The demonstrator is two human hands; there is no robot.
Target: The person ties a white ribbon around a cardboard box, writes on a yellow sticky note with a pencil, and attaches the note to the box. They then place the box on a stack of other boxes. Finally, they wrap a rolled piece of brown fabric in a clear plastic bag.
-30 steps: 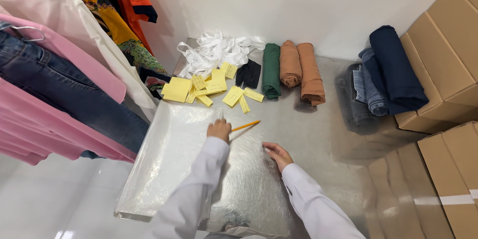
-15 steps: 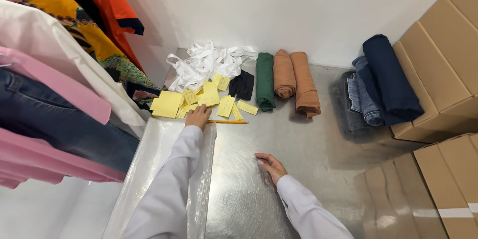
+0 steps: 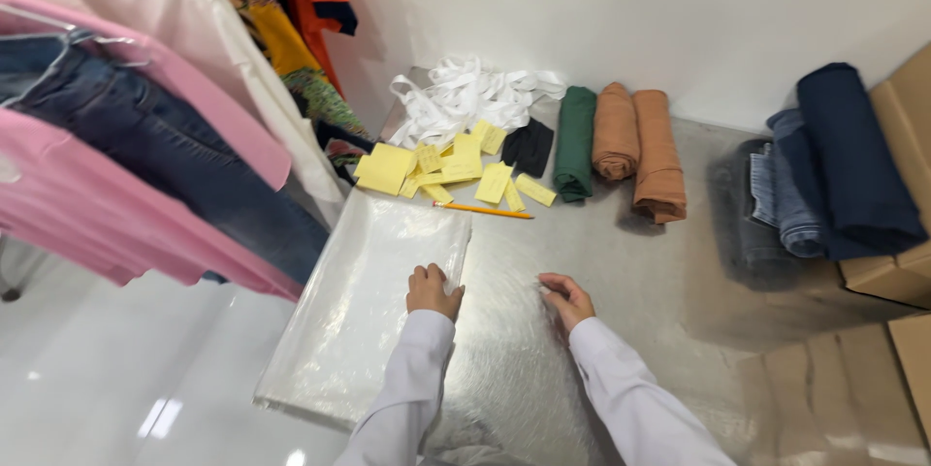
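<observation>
Under left hand (image 3: 433, 290) — plastic bags (image 3: 364, 306) (stacked)

Glossy clear plastic bags (image 3: 364, 316) lie on a brushed, seemingly metal table (image 3: 621, 262); beyond them matt yellow paper tags (image 3: 456, 170), rolled cloth (image 3: 621, 136)

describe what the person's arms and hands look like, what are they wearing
Both arms are covered by long white sleeves that reach the wrists, like a plain shirt or lab coat, with no markings visible. The left hand and right hand are bare: no gloves, and no rings, watch or bands that show on the fingers or wrists.
</observation>
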